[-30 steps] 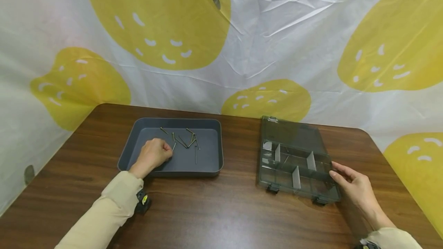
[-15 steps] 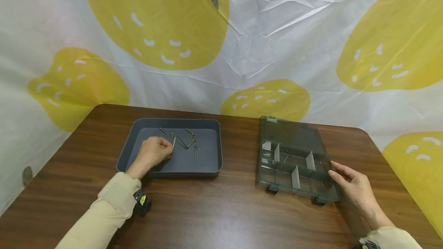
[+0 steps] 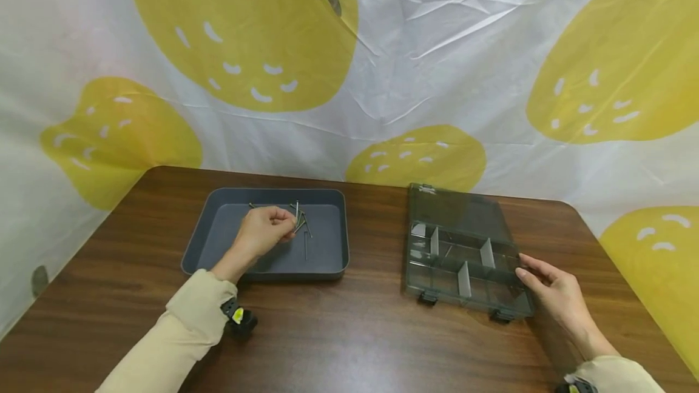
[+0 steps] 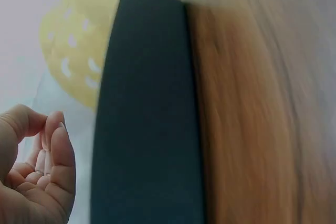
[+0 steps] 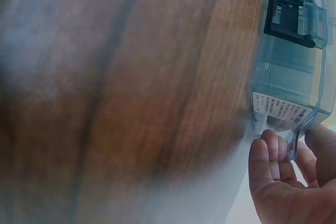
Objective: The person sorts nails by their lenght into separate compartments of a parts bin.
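Note:
In the head view, my left hand point(image 3: 264, 234) is raised over the grey tray point(image 3: 322, 268), thumb and forefinger pinching a thin silvery nail point(image 3: 297, 207) that points upward. Several more nails point(image 3: 306, 246) lie in the tray, some partly hidden by the hand. In the left wrist view the fingertips point(image 4: 54, 121) meet, with the nail hidden. My right hand point(image 3: 562, 296) holds the right edge of a smoky clear compartment box point(image 3: 461, 302), thumb and fingers at its side. In the right wrist view the fingers curl around the corner by a printed label point(image 5: 281, 107).
The box has light dividers point(image 3: 464, 279) and a flat lid point(image 3: 459, 208) laid toward the back. A thin nail point(image 3: 449, 251) shows in one compartment. Dark latches point(image 3: 428, 298) line its front. Behind the wooden table point(image 3: 371, 332) hangs a lemon-print cloth point(image 3: 382, 77).
My left hand has lifted and moved right inside the tray, with the nail now upright in its pinch. The right hand stays at the box edge.

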`<state>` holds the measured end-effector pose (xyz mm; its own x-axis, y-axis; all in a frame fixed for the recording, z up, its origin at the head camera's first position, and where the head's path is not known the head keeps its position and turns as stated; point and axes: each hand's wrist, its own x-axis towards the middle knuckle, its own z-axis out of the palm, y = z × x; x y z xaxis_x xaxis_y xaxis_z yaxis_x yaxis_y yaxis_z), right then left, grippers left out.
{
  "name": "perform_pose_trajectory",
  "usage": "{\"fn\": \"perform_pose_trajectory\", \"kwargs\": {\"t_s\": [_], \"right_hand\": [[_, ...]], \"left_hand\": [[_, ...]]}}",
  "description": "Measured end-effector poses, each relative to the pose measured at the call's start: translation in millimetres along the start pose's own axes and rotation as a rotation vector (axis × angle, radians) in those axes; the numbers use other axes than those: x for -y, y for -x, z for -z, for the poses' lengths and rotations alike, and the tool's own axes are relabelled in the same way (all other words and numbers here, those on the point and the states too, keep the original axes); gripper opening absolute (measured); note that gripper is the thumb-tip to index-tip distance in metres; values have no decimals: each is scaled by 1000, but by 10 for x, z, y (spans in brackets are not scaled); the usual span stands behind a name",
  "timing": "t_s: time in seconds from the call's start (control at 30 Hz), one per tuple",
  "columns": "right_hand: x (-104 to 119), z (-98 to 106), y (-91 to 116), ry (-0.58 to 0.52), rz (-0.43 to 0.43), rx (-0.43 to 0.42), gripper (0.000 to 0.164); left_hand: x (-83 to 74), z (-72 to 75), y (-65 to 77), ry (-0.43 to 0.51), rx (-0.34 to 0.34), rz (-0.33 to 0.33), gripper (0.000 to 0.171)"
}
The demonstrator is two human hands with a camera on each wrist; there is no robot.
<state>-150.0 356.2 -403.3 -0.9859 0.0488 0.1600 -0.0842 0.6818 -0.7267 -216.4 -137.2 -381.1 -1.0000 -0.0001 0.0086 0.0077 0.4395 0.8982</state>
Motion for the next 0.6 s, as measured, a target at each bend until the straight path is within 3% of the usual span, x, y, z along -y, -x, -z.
{"fn": "perform_pose_trajectory", "kwargs": {"t_s": [0.3, 0.6], "right_hand": [[-1, 8, 0, 20, 3, -2, 50], [7, -2, 6, 6, -15, -1, 51]], "left_hand": [[-295, -366, -3, 109, 80, -25, 13], [-619, -860, -16, 183, 149, -64, 10]]}}
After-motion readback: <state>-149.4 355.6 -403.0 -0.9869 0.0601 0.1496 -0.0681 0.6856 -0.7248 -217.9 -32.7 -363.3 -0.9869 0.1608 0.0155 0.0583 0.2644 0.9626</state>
